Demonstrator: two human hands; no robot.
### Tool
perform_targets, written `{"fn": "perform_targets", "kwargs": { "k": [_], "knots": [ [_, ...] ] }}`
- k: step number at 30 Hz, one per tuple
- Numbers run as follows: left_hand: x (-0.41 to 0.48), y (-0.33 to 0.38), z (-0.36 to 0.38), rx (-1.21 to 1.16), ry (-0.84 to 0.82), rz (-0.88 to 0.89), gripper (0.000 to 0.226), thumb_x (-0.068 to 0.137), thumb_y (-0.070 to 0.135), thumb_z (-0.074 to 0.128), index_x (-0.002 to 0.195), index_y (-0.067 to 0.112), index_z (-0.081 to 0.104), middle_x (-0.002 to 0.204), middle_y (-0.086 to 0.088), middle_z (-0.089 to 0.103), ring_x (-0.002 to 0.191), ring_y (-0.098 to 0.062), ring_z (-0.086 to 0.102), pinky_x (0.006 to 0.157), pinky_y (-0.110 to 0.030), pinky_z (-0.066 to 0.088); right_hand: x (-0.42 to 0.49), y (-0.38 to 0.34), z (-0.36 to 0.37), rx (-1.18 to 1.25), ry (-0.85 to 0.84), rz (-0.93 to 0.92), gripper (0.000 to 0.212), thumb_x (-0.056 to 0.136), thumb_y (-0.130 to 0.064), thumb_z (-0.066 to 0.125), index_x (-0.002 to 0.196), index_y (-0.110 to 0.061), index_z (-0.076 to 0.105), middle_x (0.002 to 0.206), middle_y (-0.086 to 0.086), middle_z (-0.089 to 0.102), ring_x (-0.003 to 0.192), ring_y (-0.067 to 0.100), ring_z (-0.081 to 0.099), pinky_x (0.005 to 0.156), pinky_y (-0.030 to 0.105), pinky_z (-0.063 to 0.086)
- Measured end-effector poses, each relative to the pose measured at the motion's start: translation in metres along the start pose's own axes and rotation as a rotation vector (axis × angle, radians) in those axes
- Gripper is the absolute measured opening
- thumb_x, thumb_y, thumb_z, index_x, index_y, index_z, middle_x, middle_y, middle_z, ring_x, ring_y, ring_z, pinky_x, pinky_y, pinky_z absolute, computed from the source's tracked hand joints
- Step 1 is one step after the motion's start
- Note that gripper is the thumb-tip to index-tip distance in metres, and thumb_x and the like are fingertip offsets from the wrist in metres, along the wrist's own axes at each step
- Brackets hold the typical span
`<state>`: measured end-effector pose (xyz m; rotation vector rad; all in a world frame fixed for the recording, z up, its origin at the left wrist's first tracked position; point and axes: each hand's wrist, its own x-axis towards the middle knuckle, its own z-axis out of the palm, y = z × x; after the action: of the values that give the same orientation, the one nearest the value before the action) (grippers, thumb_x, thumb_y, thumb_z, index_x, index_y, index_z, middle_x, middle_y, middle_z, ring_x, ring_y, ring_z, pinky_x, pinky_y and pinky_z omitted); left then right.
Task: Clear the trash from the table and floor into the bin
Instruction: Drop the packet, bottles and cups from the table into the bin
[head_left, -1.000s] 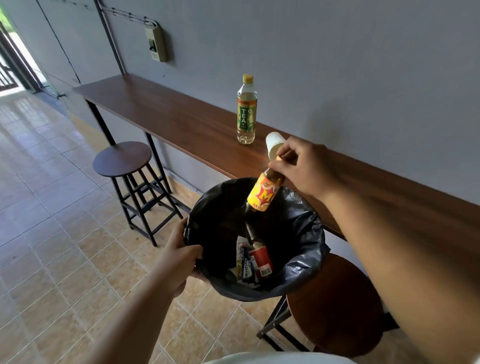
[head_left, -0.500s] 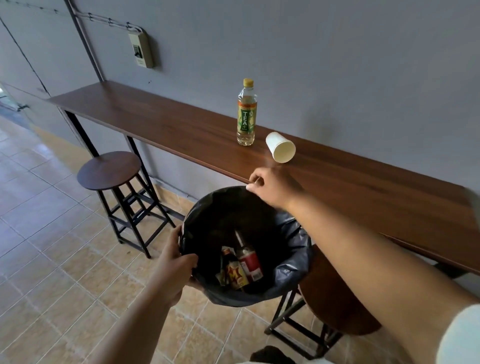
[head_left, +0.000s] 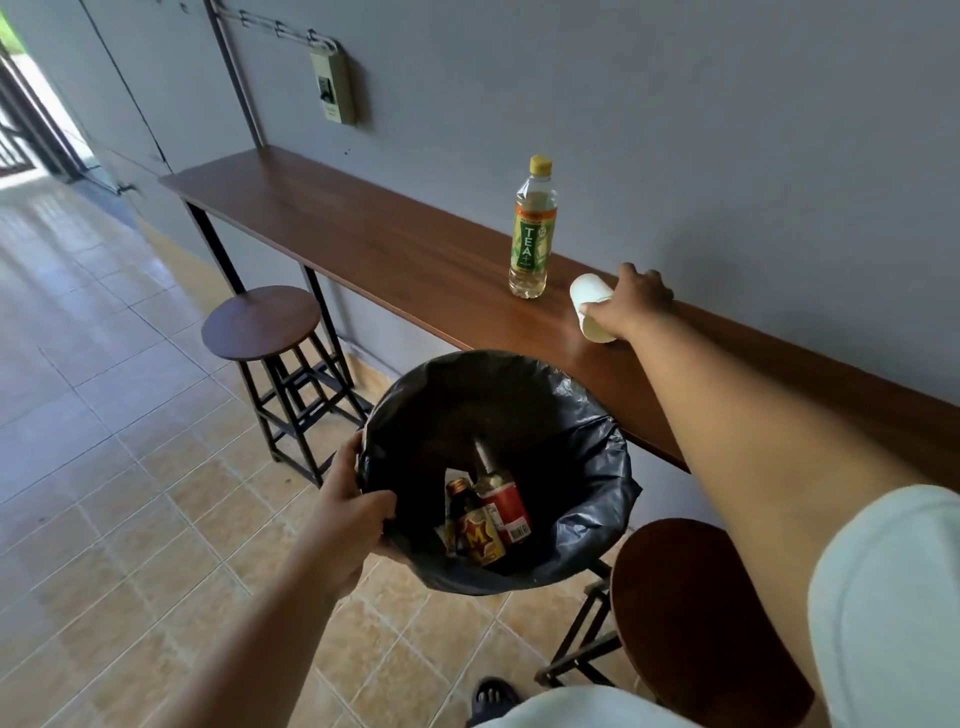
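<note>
My left hand (head_left: 348, 512) grips the near-left rim of the bin (head_left: 582, 499), which is lined with a black bag and held in the air below the table edge. Inside lie a small brown bottle with a yellow label (head_left: 475, 532) and a red-labelled bottle (head_left: 504, 499). My right hand (head_left: 631, 304) is stretched out over the long wooden table (head_left: 363, 244) and wraps around a white paper cup (head_left: 589, 304) lying on its side. A tea bottle with a yellow cap (head_left: 532, 231) stands upright just left of the cup.
A round wooden stool (head_left: 262, 322) stands on the tiled floor left of the bin. Another stool (head_left: 696, 613) is under my right arm, close to the bin. A grey wall with a wall box (head_left: 335, 91) runs behind the table. An open doorway lies far left.
The yellow-labelled bottle left my right hand and landed in the bin. My right hand then reached forward onto the table and closed around the paper cup. My left hand kept its hold on the bin.
</note>
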<state>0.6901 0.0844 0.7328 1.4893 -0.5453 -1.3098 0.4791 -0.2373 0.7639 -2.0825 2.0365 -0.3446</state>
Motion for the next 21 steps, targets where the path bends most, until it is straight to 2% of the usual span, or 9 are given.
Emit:
{"fn": "perform_targets", "kwargs": {
  "k": [2, 5, 10, 12, 15, 18, 21],
  "knots": [
    [0.003, 0.002, 0.001, -0.002, 0.028, 0.007, 0.076, 0.083, -0.024, 0.043, 0.138, 0.029, 0.042, 0.118, -0.012, 0.055, 0.09, -0.036, 0.067, 0.057, -0.051, 0.061, 0.007, 0.003, 0.007, 0.043, -0.021, -0.007, 0.076, 0.073, -0.052, 0.071, 0.132, -0.013, 0.046, 0.13, 0.02, 0.05, 0.115, 0.04, 0.053, 0.092, 0.043, 0.048],
    [0.007, 0.001, 0.002, -0.029, 0.056, 0.009, 0.077, 0.082, -0.024, 0.044, 0.138, 0.03, 0.043, 0.121, -0.014, 0.055, 0.092, -0.038, 0.067, 0.057, -0.051, 0.061, 0.012, 0.005, 0.014, 0.106, 0.005, -0.021, 0.065, 0.071, -0.043, 0.071, 0.125, -0.011, 0.054, 0.124, 0.02, 0.059, 0.108, 0.039, 0.059, 0.089, 0.042, 0.052],
    [0.013, -0.002, 0.006, -0.057, 0.094, -0.001, 0.079, 0.083, -0.024, 0.044, 0.14, 0.029, 0.042, 0.123, -0.015, 0.054, 0.095, -0.039, 0.065, 0.055, -0.048, 0.061, 0.008, 0.004, 0.01, 0.208, 0.071, -0.025, 0.059, 0.068, -0.043, 0.067, 0.118, -0.012, 0.06, 0.118, 0.018, 0.064, 0.102, 0.038, 0.062, 0.083, 0.039, 0.052],
    [0.014, -0.002, 0.007, -0.065, 0.1, -0.007, 0.077, 0.083, -0.024, 0.043, 0.141, 0.028, 0.041, 0.121, -0.013, 0.054, 0.092, -0.038, 0.066, 0.053, -0.047, 0.061, 0.0, 0.003, 0.001, 0.27, 0.125, -0.088, 0.059, 0.067, -0.044, 0.061, 0.118, -0.014, 0.06, 0.117, 0.017, 0.065, 0.101, 0.037, 0.061, 0.08, 0.036, 0.05],
    [0.015, -0.001, 0.007, -0.063, 0.115, -0.015, 0.076, 0.083, -0.023, 0.043, 0.141, 0.026, 0.041, 0.122, -0.014, 0.054, 0.091, -0.037, 0.067, 0.053, -0.047, 0.061, -0.03, -0.007, -0.01, 0.36, 0.172, -0.295, 0.053, 0.074, -0.04, 0.067, 0.12, -0.015, 0.06, 0.115, 0.011, 0.067, 0.093, 0.026, 0.062, 0.073, 0.027, 0.046],
    [0.017, 0.0, 0.007, -0.054, 0.118, -0.017, 0.076, 0.083, -0.023, 0.043, 0.141, 0.026, 0.041, 0.122, -0.015, 0.054, 0.09, -0.036, 0.067, 0.055, -0.046, 0.061, -0.075, -0.017, -0.005, 0.391, 0.052, -0.484, 0.046, 0.074, -0.038, 0.07, 0.115, -0.02, 0.062, 0.108, 0.004, 0.068, 0.086, 0.016, 0.058, 0.07, 0.023, 0.042],
    [0.018, 0.001, 0.007, -0.048, 0.124, -0.014, 0.078, 0.082, -0.024, 0.042, 0.142, 0.027, 0.04, 0.12, -0.014, 0.054, 0.092, -0.034, 0.066, 0.056, -0.044, 0.061, -0.112, -0.022, 0.021, 0.322, -0.155, -0.59, 0.048, 0.074, -0.041, 0.071, 0.117, -0.023, 0.061, 0.109, 0.002, 0.066, 0.093, 0.019, 0.062, 0.075, 0.024, 0.046]
  ]
}}
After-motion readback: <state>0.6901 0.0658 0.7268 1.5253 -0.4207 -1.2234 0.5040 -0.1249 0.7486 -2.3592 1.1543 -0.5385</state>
